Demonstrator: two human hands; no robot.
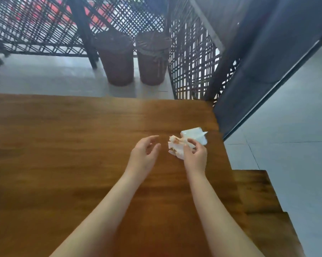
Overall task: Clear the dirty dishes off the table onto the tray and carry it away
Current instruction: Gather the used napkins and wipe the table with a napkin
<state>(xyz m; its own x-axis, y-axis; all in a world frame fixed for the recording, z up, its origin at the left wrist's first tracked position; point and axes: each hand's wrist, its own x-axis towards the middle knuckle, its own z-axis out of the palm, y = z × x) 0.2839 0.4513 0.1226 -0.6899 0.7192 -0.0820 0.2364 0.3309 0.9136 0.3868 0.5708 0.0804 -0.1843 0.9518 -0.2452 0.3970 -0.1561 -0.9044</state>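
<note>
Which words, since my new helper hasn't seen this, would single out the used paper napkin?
Look at the brown wooden table, toward its far right corner, where the person's right hand pinches a crumpled white paper napkin. Unlike the flat, clean white tissue packet just behind it, it bears orange-red stains.

Wooden table [63, 145], lattice screen [45, 25], grey floor [295, 117]

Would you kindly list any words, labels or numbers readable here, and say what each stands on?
None can be read. The white tissue pack and the stained napkins in the right hand show no print, and the two brown bins carry no legible label.
</note>
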